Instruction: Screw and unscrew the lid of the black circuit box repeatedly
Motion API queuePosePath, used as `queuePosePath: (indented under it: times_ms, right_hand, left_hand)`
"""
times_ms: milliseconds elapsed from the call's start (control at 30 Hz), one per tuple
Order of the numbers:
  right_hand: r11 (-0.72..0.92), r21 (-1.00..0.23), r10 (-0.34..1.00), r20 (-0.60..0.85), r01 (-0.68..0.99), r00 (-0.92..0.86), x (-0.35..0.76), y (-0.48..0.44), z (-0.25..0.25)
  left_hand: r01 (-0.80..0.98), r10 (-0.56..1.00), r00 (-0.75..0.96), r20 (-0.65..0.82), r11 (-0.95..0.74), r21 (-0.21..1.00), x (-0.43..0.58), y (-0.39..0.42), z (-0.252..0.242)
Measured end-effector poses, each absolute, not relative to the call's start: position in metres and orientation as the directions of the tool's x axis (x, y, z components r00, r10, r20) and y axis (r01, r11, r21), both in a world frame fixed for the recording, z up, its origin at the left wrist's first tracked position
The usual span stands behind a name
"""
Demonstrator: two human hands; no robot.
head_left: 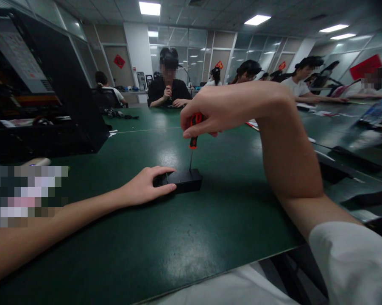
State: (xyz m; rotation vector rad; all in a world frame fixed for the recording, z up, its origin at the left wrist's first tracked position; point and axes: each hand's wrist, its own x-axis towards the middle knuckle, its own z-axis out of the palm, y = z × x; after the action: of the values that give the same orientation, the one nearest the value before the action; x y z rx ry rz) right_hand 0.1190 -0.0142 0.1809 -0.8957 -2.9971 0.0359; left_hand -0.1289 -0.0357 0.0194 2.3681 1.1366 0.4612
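Note:
A small black box-shaped part [189,183] lies flat on the green tabletop. My left hand [149,184] grips its left end, thumb on the near side and fingers on the far side. Above it, my right hand [206,112] is wrapped round the red and black handle of a screwdriver [193,142]. The screwdriver stands nearly upright, and its tip meets the top of the black part near the right end. Whether a screw sits under the tip is too small to tell.
An open black computer case [82,97] stands at the left of the green table [184,245]. Cables [116,113] lie behind it. Across the table sits a person in black [168,84]. More people work along the right, near dark flat pieces [369,197].

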Motion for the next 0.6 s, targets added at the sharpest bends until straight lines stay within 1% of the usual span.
queuePosePath:
  times_ms: [100, 167, 267, 333, 433, 533, 600]
  right_hand:
    - [0.893, 0.008, 0.450, 0.002, 0.450, -0.893, 0.1208, -0.0123, 0.1826]
    - [0.916, 0.005, 0.400, 0.004, 0.400, -0.916, 0.1219, -0.0123, 0.1834]
    - [0.888, -0.013, 0.459, 0.044, 0.459, -0.887, 0.1216, -0.0133, 0.1826]
    - [0.864, 0.013, 0.502, 0.058, 0.504, -0.863, 0.1207, -0.0136, 0.1811]
    - [0.849, 0.049, 0.525, 0.033, 0.526, -0.850, 0.1203, -0.0126, 0.1801]
    - [0.875, 0.078, 0.475, 0.053, 0.478, -0.878, 0.1220, -0.0111, 0.1814]
    - [0.897, 0.066, 0.432, 0.077, 0.437, -0.898, 0.1230, -0.0111, 0.1824]
  left_hand:
    - [0.637, 0.794, 0.600, 0.096, -0.547, 0.544, -0.1296, -0.0352, 0.0189]
    - [0.636, 0.794, 0.601, 0.097, -0.548, 0.543, -0.1298, -0.0349, 0.0184]
    - [0.631, 0.790, 0.604, 0.100, -0.552, 0.545, -0.1294, -0.0349, 0.0182]
    - [0.633, 0.791, 0.603, 0.101, -0.552, 0.543, -0.1288, -0.0351, 0.0184]
    - [0.639, 0.797, 0.596, 0.100, -0.546, 0.542, -0.1279, -0.0355, 0.0187]
    - [0.635, 0.795, 0.598, 0.099, -0.546, 0.547, -0.1277, -0.0354, 0.0187]
    - [0.627, 0.791, 0.603, 0.105, -0.551, 0.550, -0.1278, -0.0352, 0.0186]
